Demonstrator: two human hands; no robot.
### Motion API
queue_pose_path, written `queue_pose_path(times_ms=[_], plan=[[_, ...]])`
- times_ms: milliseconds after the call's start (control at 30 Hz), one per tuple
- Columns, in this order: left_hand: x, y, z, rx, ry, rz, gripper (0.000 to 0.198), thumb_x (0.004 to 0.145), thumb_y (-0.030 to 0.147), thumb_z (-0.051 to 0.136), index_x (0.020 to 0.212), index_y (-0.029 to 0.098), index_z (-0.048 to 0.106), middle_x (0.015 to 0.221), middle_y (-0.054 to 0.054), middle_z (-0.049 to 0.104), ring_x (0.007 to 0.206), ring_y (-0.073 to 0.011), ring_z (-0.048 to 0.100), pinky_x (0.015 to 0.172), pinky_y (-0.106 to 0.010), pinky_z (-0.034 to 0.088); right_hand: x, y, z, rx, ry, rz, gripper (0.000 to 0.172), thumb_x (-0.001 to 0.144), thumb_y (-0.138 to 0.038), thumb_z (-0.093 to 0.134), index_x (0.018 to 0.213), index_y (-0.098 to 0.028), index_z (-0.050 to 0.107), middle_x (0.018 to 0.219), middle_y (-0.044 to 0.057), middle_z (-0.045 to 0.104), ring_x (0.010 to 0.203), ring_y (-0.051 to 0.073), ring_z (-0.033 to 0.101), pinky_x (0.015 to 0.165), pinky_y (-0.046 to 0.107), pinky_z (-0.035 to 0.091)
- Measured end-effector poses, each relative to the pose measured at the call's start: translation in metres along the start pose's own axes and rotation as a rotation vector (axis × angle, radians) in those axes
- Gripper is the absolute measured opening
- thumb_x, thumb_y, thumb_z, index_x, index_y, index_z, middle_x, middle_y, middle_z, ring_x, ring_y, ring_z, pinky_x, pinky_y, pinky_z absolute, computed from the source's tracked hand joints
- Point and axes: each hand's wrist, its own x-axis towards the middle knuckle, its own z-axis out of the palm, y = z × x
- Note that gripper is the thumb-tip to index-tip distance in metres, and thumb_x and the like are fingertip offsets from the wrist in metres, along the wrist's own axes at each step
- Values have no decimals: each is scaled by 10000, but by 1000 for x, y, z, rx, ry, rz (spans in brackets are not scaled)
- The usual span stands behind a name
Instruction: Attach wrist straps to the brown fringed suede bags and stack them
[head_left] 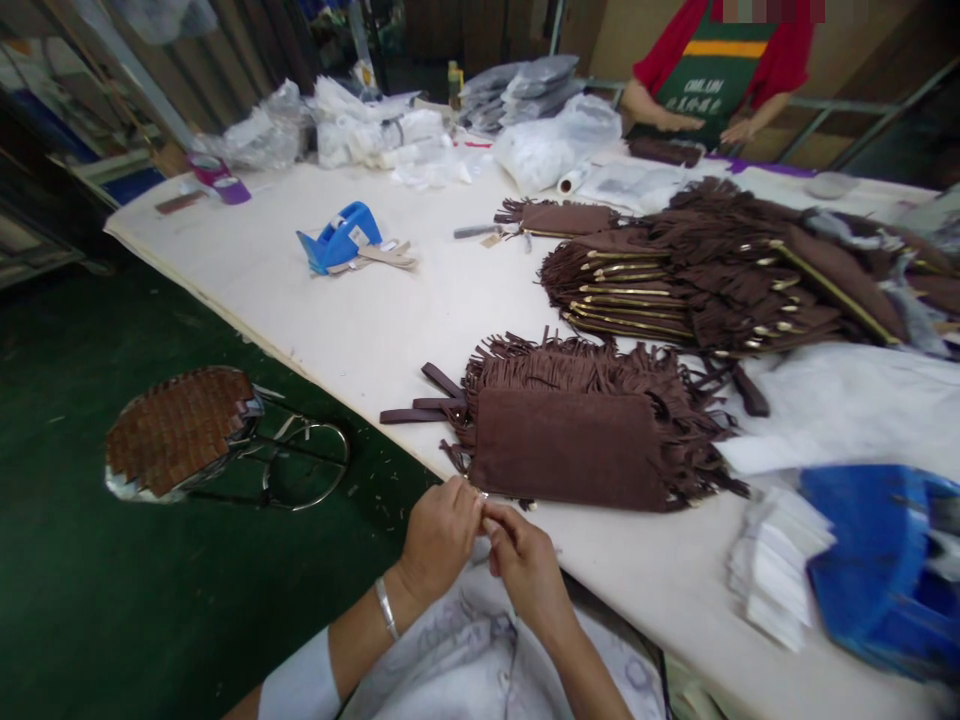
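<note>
At the table's near edge my left hand (442, 530) and my right hand (521, 560) meet, fingers pinched together. A small shiny bit shows between their fingertips, too small to name. Just beyond them lies a dark brown fringed bag (562, 450), flat on the table, its near left corner by my fingertips. Brown straps (424, 410) stick out from its left side. Whether the small bit is joined to the bag is hidden by my fingers.
Brown fringed bags (675, 270) with gold zips are heaped at the right. A blue tape dispenser (341, 240) stands mid-table, a blue container (877, 570) near right beside white labels (784, 565). Plastic bags (555, 140) lie behind. A co-worker (720, 80) stands across; a woven stool (180, 430) is left.
</note>
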Motion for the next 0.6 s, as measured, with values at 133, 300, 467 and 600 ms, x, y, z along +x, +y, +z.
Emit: queue_pose_path(times_ms=[133,300,467,600], plan=[[2,-2,13,104,42,-12,227,945,184,372,843,163,575,840,-88,585,775,-235,549,699,-365,421,3,-11,-15,-420,281,-209,285,942,-255,393,1126,-193,601,1007,91,669,902,205,642,776,314,509],[-5,-3,21,-157,83,-136,254,957,220,380,953,168,628,960,-98,643,919,-244,590,816,-384,446,32,-7,-20,-846,204,-406,467,891,-175,483,1356,-199,460,1304,159,506,1155,281,510,876,403,502],[-22,-4,19,-852,118,-535,307,939,353,440,1123,212,642,1004,-59,707,889,-213,651,801,-336,498,42,5,-21,-949,150,-409,502,870,-113,485,1361,-212,461,1265,134,518,1108,262,518,861,380,504],[-30,-15,10,-938,223,-671,305,923,377,452,1098,222,647,960,-44,712,861,-202,659,806,-321,499,41,9,-24,-961,162,-414,437,895,-136,464,1324,-211,500,1235,131,534,1066,253,531,848,370,491]])
